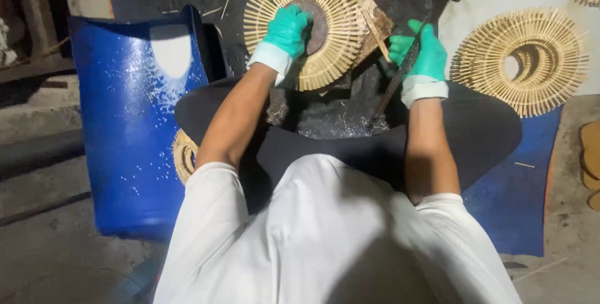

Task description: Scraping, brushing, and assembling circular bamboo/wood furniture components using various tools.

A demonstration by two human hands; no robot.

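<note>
- My left hand (289, 29), in a green glove, lies palm down on the bamboo ring (312, 23), fingers curled over the dark round hub at its centre and pressing it flat.
- That ring of radiating bamboo sticks sits on a wooden block (378, 26), straight ahead of me, just past the black basin (481, 132) at my lap.
- My right hand (422, 51), gloved too, is wrapped tight round a long dark blade (409, 60); it slants from upper right down toward the basin, just beside the ring's right edge.
- A finished bamboo ring (522, 60) lies on the pale sheet to my right, well apart from the one I'm pressing.
- A blue sheet (134, 129) curves up on my left.
</note>
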